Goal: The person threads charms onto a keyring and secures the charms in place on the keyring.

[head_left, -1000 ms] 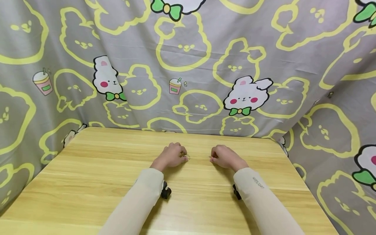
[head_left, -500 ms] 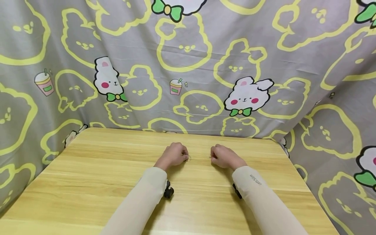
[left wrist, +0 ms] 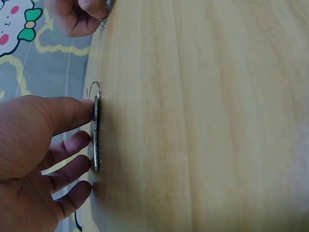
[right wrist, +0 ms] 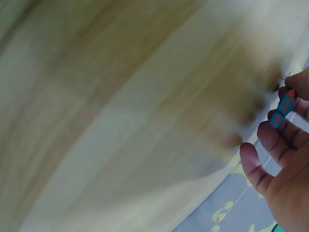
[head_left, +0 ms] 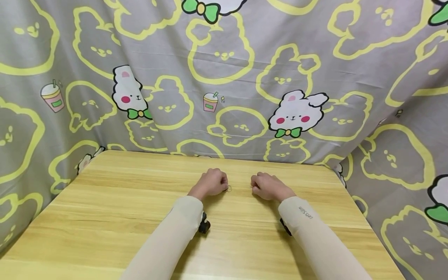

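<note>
My left hand (head_left: pixel 212 182) pinches a thin, flat metal piece (left wrist: pixel 96 135) with a wire key ring (left wrist: pixel 99 88) at its end. In the left wrist view the piece appears edge-on, close over the table, thumb on its near side. The ring points toward my right hand (head_left: pixel 266 186). That hand holds a small blue charm with orange stripes (right wrist: pixel 283 108) between thumb and fingers; a bit of metal chain (left wrist: pixel 103 25) hangs out past the fingertips. A short gap separates the two hands at the far middle of the table.
The wood-grain table (head_left: pixel 140 217) reaches back to a grey patterned curtain (head_left: pixel 238 70), which also hangs along both sides. Black wrist cameras (head_left: pixel 204 224) sit under both beige sleeves (head_left: pixel 168 233).
My left hand has moved slightly to the right with the ringed metal piece, narrowing the gap. The right hand stays nearly in place, still holding the charm.
</note>
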{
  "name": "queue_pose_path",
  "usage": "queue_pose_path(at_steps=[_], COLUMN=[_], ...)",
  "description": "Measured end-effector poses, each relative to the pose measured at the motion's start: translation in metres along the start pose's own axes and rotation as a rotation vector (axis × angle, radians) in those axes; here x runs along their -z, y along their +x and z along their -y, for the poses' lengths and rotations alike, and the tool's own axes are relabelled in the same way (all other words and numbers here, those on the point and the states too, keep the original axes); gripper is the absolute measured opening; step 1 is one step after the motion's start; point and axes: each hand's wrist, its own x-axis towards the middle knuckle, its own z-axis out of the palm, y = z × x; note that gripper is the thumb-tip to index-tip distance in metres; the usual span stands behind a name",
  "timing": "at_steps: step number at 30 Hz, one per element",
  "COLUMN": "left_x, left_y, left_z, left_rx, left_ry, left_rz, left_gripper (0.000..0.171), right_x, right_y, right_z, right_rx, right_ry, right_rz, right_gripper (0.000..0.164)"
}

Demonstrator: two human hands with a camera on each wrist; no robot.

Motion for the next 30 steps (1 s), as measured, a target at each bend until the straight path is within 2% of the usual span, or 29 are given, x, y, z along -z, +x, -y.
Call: queue_pose_path(at_steps=[6, 13, 22, 30], left_x=[0.002, 0.004, -0.001, -0.003], left_y=[0.005, 0.012, 0.016, 0.016], left_z=[-0.005, -0.007, -0.006, -0.007], left_rx=[0.009, 0.011, -0.001, -0.019], left_ry=[0.014, -0.034, -0.043, -0.009], left_rz=[0.052, 0.099, 0.102, 0.140], left_gripper=[0.020, 0.018, 0.018, 0.019], right_x=[-0.001, -0.003, -0.001, -0.003], right_y=[0.001, 0.004, 0.000, 0.000], right_z=[-0.006, -0.010, -0.010, -0.011], right_rx=[0.018, 0.020, 0.059, 0.066], right_ry=[0.081, 0.156, 0.212, 0.236], right_rz=[-0.029, -0.060, -0.092, -0.115], right_gripper=[0.012, 0.016, 0.014, 0.013])
